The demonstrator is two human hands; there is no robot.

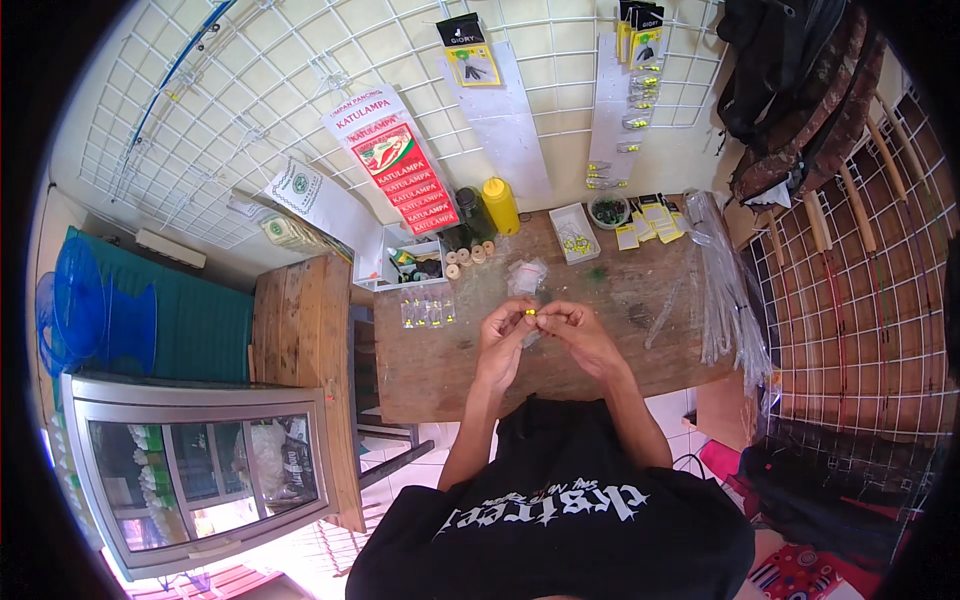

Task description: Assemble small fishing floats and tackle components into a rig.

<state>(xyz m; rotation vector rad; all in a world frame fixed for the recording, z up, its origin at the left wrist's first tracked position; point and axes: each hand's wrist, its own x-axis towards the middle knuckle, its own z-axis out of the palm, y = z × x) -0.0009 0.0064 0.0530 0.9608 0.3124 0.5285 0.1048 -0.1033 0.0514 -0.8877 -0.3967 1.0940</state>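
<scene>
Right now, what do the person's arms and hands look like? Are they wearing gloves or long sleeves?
No gloves and no long sleeves. Both the left hand and the right hand are bare, and the forearms are uncovered up to the elbows. The person wears a black short-sleeved T-shirt with white lettering printed across the chest. No watch, ring or bracelet can be made out.

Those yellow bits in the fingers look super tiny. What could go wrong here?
1. The small yellow pieces are pinched between the left hand and right hand above the wooden table; one slip might send a piece bouncing off the near edge.
2. The little clear packets lie close by the left hand, so an elbow or wrist could perhaps sweep them away.
</scene>
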